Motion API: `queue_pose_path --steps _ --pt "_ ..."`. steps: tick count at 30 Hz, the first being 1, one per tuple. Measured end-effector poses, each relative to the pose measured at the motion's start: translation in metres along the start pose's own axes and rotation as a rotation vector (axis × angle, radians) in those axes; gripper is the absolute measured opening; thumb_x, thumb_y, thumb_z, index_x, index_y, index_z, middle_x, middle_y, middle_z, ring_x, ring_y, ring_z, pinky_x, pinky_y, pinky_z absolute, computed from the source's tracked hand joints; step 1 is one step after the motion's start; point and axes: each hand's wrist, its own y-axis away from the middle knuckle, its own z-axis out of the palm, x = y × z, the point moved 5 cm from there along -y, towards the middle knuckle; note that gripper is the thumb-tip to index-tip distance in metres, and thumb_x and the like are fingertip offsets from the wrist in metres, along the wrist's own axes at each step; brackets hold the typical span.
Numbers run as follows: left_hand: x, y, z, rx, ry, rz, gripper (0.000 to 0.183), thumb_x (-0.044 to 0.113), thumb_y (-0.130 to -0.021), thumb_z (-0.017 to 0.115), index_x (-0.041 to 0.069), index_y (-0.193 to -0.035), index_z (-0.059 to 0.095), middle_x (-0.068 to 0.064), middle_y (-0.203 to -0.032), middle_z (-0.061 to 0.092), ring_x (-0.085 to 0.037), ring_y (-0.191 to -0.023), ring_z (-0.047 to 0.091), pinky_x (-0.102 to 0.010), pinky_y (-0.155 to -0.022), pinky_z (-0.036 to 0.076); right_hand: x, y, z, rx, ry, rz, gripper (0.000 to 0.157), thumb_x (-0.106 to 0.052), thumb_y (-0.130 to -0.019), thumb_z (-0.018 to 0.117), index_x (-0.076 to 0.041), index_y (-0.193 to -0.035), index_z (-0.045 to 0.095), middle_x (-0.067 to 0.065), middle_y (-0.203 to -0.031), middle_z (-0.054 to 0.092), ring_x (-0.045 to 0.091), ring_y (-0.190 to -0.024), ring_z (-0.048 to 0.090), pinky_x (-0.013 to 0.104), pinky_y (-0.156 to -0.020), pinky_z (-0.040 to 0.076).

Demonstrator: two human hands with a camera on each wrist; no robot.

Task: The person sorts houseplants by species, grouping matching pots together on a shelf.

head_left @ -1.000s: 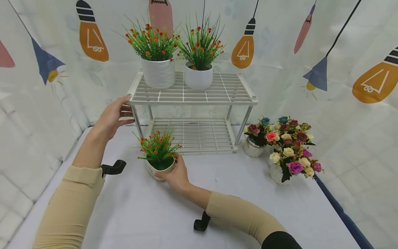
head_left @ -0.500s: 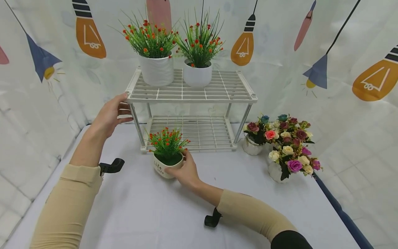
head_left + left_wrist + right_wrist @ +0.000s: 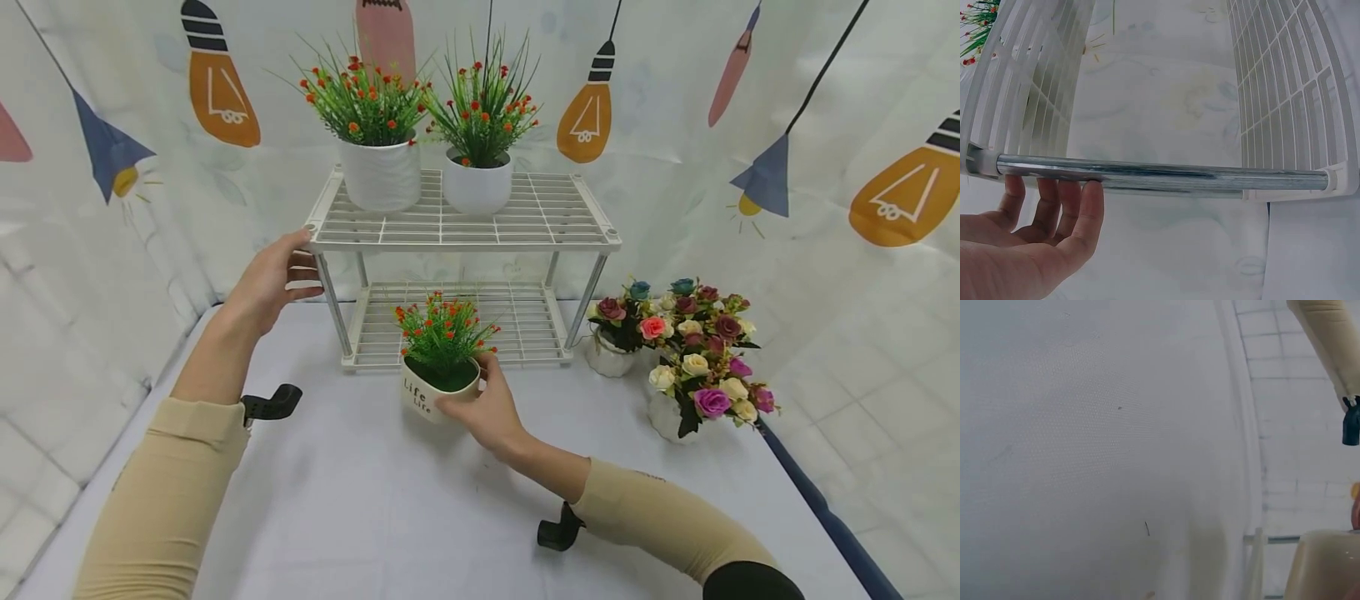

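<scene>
In the head view my right hand (image 3: 491,412) grips the right side of a small white flowerpot (image 3: 422,396) lettered "Life", planted with green grass and small red flowers (image 3: 446,329). The pot is in front of the lower tier of a white two-tier rack (image 3: 465,247); whether it touches the table I cannot tell. In the right wrist view only part of the pot (image 3: 1322,569) shows at the lower right. My left hand (image 3: 266,279) is at the rack's upper left front corner. In the left wrist view its fingertips touch the metal post (image 3: 1166,174).
On the rack's top tier stand a larger white pot (image 3: 380,177) and a round white pot (image 3: 477,185), both with red-flowered grass. Several rose pots, with roses (image 3: 711,402) in mixed colours, stand right of the rack on the white-covered table (image 3: 360,517). A patterned curtain (image 3: 667,150) hangs behind.
My right hand has carried the lettered flowerpot to the right along the rack's front, and the lettering has turned into view. My left hand stays at the rack's corner.
</scene>
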Motion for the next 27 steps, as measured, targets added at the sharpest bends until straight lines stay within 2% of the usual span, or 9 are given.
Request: queue_pose_path --steps 4,12,15,20,27 --pt "-0.001 0.0 0.0 0.0 0.002 -0.005 0.054 0.06 -0.106 0.038 0.018 -0.138 0.05 -0.006 -0.125 0.046 -0.02 -0.111 0.052 -0.032 -0.092 0.052 -0.015 0.006 -0.018 0.005 -0.016 -0.004 0.079 -0.008 -0.08 0.083 -0.002 -0.145 0.039 0.017 -0.139 0.047 0.032 -0.123 0.052 0.046 -0.098 0.051" --pt "-0.001 -0.001 -0.001 0.001 -0.001 -0.003 0.052 0.059 -0.107 0.037 0.019 -0.136 0.051 -0.006 -0.124 0.046 -0.02 -0.11 0.052 -0.032 -0.092 0.052 -0.047 0.016 -0.055 0.028 -0.068 -0.015 0.075 -0.002 -0.082 0.08 -0.004 -0.145 0.038 0.015 -0.14 0.046 0.029 -0.131 0.044 0.053 -0.11 0.041" --pt "0.0 -0.001 -0.001 -0.001 0.0 0.002 0.052 0.059 -0.107 0.037 0.018 -0.136 0.051 -0.006 -0.123 0.046 -0.02 -0.11 0.052 -0.032 -0.091 0.053 -0.058 0.018 -0.068 0.044 -0.1 -0.016 0.076 0.0 -0.083 0.077 -0.004 -0.147 0.036 0.015 -0.141 0.044 0.029 -0.131 0.044 0.052 -0.109 0.043" --pt "0.0 -0.001 0.0 0.002 -0.018 0.005 0.055 0.06 -0.107 0.036 0.017 -0.139 0.049 -0.007 -0.125 0.046 -0.02 -0.111 0.052 -0.032 -0.092 0.053 -0.076 0.021 -0.084 0.066 -0.179 -0.016 0.077 0.004 -0.084 0.073 -0.002 -0.149 0.032 0.016 -0.143 0.042 0.031 -0.131 0.046 0.043 -0.104 0.048" --pt "-0.001 -0.001 0.0 0.007 -0.015 -0.002 0.057 0.06 -0.107 0.036 0.016 -0.141 0.048 -0.008 -0.127 0.046 -0.02 -0.111 0.052 -0.037 -0.096 0.051 -0.108 0.023 -0.103 0.119 -0.249 -0.08 0.077 0.006 -0.085 0.069 -0.001 -0.151 0.031 0.013 -0.143 0.043 0.025 -0.129 0.047 0.039 -0.104 0.047"
